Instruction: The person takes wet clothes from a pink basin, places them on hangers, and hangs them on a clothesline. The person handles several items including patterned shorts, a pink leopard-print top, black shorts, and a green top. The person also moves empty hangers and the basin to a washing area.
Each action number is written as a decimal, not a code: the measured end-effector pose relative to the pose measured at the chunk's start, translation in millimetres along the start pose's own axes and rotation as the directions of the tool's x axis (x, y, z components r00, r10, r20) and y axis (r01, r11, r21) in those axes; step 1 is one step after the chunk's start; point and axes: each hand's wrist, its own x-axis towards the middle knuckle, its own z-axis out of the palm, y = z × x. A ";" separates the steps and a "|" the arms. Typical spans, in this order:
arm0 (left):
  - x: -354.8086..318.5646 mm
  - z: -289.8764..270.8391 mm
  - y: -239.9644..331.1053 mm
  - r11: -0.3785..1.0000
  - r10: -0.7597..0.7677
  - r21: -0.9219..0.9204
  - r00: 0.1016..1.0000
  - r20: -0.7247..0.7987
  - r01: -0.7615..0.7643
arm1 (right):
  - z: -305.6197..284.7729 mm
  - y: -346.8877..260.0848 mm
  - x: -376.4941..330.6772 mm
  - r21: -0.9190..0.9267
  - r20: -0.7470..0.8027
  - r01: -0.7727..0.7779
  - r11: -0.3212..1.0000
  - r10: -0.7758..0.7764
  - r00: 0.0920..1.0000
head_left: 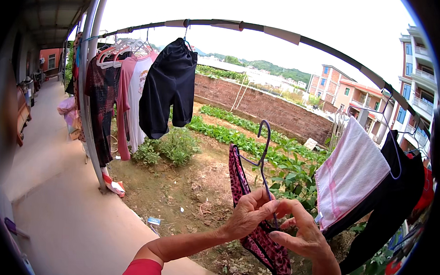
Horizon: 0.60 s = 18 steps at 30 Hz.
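In front of me, a thin dark purple clothes hanger (pixel 264 164) is tilted with its hook up. A pink and black leopard-print pair of underpants (pixel 264 245) with black trim hangs from it. My left hand (pixel 250 212) pinches the hanger's wire between thumb and fingers. Close beside it, my right hand (pixel 306 233) has its fingers curled at the hanger's lower end, with the thumb against the black edge of the underpants. Fingertips of the two hands nearly meet, and part of the right hand's grip is hidden.
A long dark pole (pixel 253 26) arches overhead. Black shorts (pixel 168 89), a pink-and-white shirt (pixel 134 93) and other clothes hang at left; a white towel (pixel 352 171) and black garment (pixel 392 201) hang at right. A metal post (pixel 91 109) stands left. Plants and a brick wall (pixel 260 102) lie beyond.
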 end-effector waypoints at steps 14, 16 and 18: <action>34.8 -112.9 89.9 0.839 0.238 0.474 0.964 0.118 -0.265 | 96.3 -39.9 104.0 0.545 -0.320 0.101 0.833 0.095 0.943; 27.4 -120.9 101.8 0.375 0.609 0.815 0.780 0.143 -0.442 | 94.3 -58.7 116.9 0.472 -0.360 0.118 0.874 0.069 0.930; 10.6 -134.5 112.8 0.441 0.676 0.731 0.729 0.110 -0.520 | 81.1 -71.0 127.9 0.422 -0.378 0.139 0.896 0.034 0.925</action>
